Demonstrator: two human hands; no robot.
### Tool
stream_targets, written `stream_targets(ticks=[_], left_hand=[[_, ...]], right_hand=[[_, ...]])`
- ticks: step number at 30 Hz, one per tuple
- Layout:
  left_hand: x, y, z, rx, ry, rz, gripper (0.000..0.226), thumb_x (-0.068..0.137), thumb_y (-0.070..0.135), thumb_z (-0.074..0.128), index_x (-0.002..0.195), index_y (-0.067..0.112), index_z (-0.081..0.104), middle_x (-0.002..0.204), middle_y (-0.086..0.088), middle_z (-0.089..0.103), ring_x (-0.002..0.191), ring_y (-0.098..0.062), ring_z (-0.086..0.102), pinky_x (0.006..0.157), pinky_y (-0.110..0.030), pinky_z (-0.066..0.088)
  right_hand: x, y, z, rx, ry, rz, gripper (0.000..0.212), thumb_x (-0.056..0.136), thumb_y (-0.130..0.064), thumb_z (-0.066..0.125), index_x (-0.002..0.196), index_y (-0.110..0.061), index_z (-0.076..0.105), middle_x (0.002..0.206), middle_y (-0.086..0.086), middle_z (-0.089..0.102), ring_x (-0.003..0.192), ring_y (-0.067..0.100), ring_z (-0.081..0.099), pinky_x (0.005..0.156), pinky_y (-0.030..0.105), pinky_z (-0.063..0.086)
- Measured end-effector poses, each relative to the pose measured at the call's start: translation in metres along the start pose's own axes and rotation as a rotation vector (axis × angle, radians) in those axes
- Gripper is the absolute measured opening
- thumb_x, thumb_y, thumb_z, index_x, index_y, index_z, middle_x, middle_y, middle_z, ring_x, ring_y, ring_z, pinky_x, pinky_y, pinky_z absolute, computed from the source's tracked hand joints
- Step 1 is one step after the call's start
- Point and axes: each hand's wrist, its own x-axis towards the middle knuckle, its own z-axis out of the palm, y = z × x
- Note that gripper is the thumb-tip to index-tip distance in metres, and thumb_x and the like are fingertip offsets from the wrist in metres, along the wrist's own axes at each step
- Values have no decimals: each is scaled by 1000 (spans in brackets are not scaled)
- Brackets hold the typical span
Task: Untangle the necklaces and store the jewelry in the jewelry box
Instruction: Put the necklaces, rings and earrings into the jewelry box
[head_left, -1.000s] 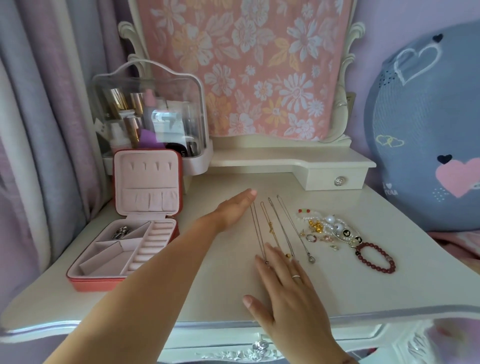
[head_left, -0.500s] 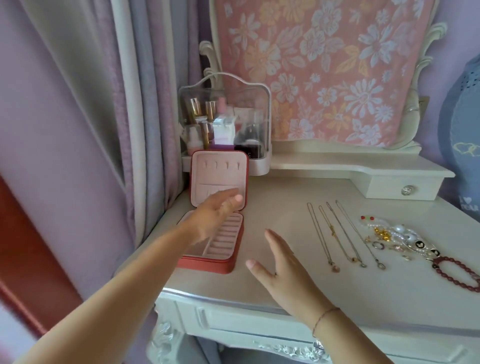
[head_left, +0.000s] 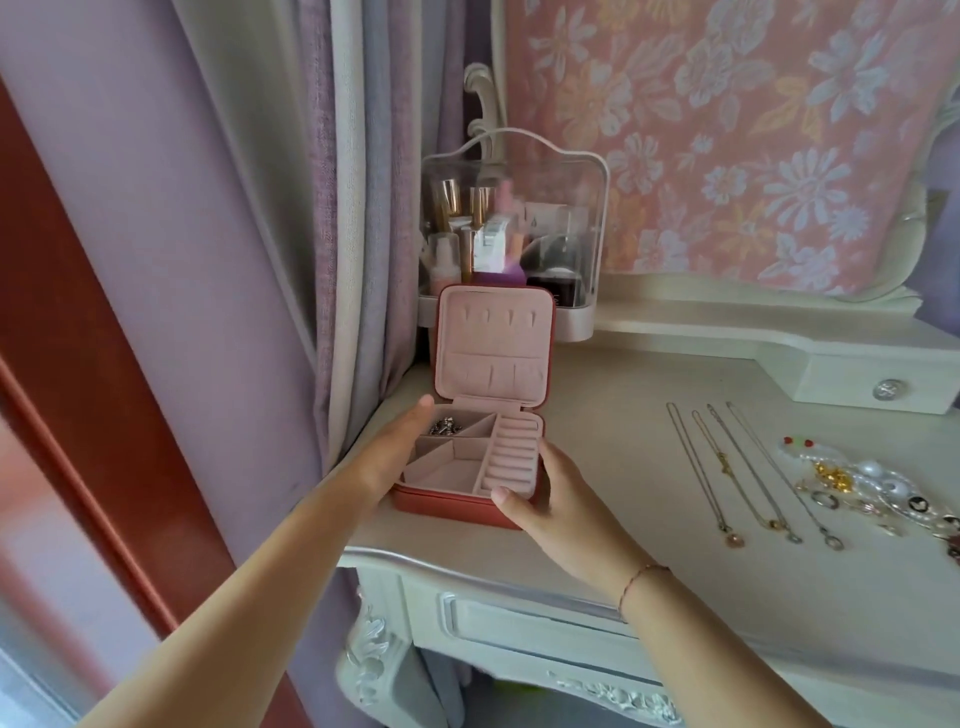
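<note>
Jewelry box (head_left: 447, 506) open, silver pieces (head_left: 445, 427) in rear-left compartment, left grip (head_left: 397, 453) flat alongside, right grip (head_left: 556, 501) holding corner.

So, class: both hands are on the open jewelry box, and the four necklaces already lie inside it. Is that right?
No. The head view shows the left hand and right hand on the open jewelry box, but the four necklaces lie side by side on the table to its right, not inside it.
</note>
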Motion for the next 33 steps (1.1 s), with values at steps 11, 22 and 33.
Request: stream_targets(ticks=[11,22,33], left_hand=[[-7,-1,80,-7,-100,124,54,92,70,37,127,36,59,122,5,68,117,-17,62,109,-44,40],[-10,-11,125,-1,-193,233,64,82,79,38,128,39,56,128,10,63,122,-13,57,110,-45,37],[21,10,112,-20,74,152,49,99,53,36,132,21,53,135,3,57,121,-10,53,111,-27,34]], right_hand=[[-28,9,-53,-21,110,74,38,92,-33,60,109,-51,32,110,-40,37,92,-38,36,75,-10,27],[-56,20,-83,-73,112,147,37,94,-38,56,107,-47,23,97,-44,24,79,-43,28,68,-11,26],[-36,33,-136,-186,217,172,46,93,-39,56,134,-17,52,131,-6,57,114,6,53,96,19,38]])
